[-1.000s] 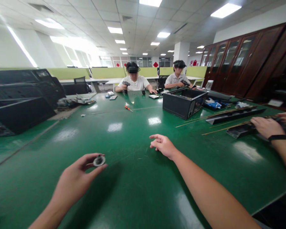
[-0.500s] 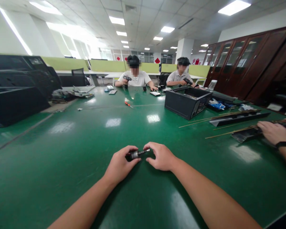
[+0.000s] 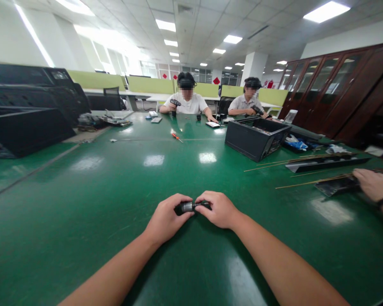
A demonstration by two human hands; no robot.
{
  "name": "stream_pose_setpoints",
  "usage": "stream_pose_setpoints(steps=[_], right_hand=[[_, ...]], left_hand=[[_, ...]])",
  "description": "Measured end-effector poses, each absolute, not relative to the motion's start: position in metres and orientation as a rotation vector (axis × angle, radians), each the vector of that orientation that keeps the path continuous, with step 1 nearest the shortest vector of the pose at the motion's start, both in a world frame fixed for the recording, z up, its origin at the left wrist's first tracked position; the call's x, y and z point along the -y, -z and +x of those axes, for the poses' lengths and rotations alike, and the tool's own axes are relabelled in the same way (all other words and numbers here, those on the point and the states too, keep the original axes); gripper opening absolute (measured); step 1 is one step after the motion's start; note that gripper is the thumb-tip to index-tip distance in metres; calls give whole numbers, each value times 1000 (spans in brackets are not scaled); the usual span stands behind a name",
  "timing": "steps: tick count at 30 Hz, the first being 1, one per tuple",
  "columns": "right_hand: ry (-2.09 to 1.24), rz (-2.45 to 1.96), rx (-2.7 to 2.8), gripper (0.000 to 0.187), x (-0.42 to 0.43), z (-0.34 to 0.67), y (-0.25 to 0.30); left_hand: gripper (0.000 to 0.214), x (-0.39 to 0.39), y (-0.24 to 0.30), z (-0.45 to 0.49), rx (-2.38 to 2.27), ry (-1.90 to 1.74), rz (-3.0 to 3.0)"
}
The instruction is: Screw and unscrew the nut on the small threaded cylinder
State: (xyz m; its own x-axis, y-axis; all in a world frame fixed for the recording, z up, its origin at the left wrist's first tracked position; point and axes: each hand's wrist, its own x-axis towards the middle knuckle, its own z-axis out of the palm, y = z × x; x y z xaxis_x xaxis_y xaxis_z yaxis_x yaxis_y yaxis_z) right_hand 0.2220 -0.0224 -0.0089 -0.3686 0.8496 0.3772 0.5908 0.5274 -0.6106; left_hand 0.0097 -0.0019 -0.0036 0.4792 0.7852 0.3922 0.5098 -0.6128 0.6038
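Note:
My left hand (image 3: 166, 216) is closed around a small cylindrical part (image 3: 188, 207), dark at one end with a silver metal collar, lying on its side between thumb and fingers. A thin shaft (image 3: 200, 205) sticks out of its right end. My right hand (image 3: 217, 210) has thumb and fingertips closed on that shaft, partly covering it. Both hands are low over the green tabletop (image 3: 140, 263). The exact kind of part is too small to make out.
A black computer case (image 3: 249, 140) stands right of centre, with thin rods (image 3: 264, 163) and dark metal channels (image 3: 328, 162) nearby. An orange screwdriver (image 3: 176, 136) lies ahead. Two people sit opposite, holding power drills (image 3: 175, 104). Another person's hand (image 3: 373, 182) works at right.
My right fingers, apart around the shaft before, have closed in on it and moved nearer my left hand. The whole view has shifted slightly. My left hand still holds the part.

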Motion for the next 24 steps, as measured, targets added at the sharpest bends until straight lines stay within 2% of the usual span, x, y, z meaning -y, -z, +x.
stream_pose_setpoints(steps=[7, 11, 24], right_hand=[[-485, -1167, 2096, 25, 24, 222, 9], [-462, -1155, 2128, 18, 24, 222, 10], [-423, -1119, 2123, 15, 22, 222, 12]], left_hand=[[21, 3, 3, 11, -1061, -922, 2319], [21, 3, 3, 11, -1063, -918, 2324], [20, 3, 6, 10, -1075, -938, 2317]])
